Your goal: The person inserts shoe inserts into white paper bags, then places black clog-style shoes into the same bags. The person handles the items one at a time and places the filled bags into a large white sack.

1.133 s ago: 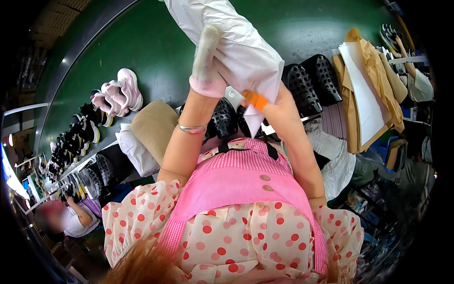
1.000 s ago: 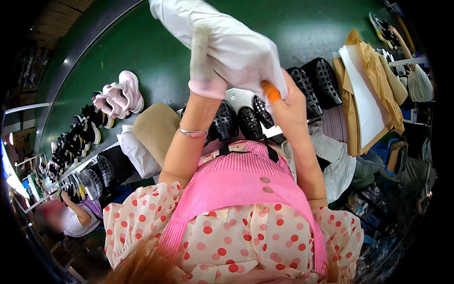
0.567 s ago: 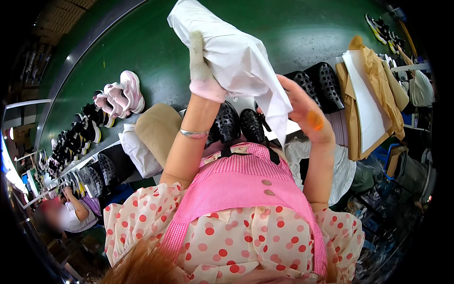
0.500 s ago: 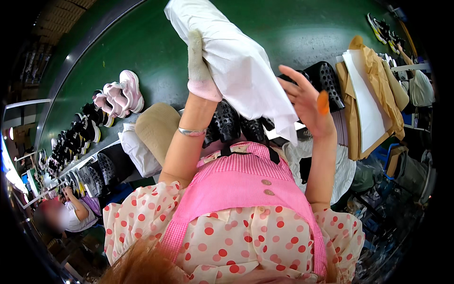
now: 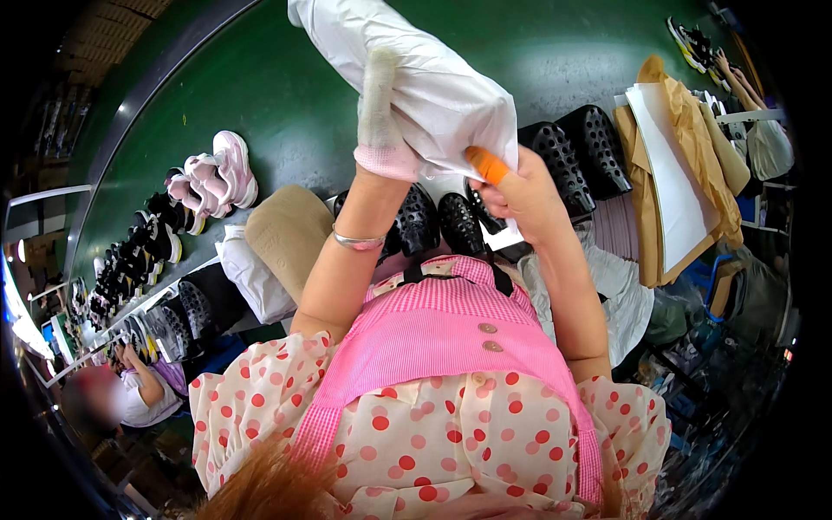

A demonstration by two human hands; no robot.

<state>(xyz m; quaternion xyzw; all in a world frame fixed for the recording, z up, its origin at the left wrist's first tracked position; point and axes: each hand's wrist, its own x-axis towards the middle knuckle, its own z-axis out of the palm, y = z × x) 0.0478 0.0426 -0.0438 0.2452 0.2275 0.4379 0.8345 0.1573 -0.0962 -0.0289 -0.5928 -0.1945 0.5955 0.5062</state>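
Your right hand has returned, clamping the white wrapping right of the pink sneakers; your left grip clasps it too. Probably light, tearable: pinch gathered folds.

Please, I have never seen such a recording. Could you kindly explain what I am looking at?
There is no machine: a person works with two hands. A wide camera on the head looks down, so straight edges bend. The gloved left hand grips a white wrapping; whatever may be inside is hidden. The right hand, with an orange finger cover, holds its lower end. On the green table stand pink-and-white shoes; brown paper lies at the right.
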